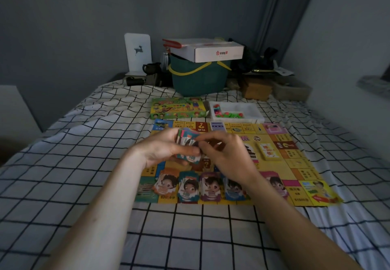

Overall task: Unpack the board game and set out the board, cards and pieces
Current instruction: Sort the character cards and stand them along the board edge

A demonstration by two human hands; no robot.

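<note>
**Both hands on a stack of cards above the game board**

The left hand (166, 147) curls round a thick stack of cards (188, 143), thumb across its near face and fingers behind. The right hand (223, 151) meets it from the other side, fingertips pinching the stack's right edge, so both hands clamp on the same bundle.

Directly beneath the grip lies the yellow game board (295, 170), spread flat on the checked bedsheet (84, 164). Nearer the person than the grip, a row of card piles (188, 187) with cartoon faces runs along the board's near edge; the right forearm hides part of the row. To the right of the grip, a small yellow deck (268, 151) rests on the board's inner field.

Beyond the grip, past the board's far edge, the green game box (178, 108) sits on the sheet, and just beside it on the right a white tray (236, 111) holds green and red pieces (228, 114). Farther back stands a dark green basket (198, 77) with a white carton (207, 50) on top.
</note>
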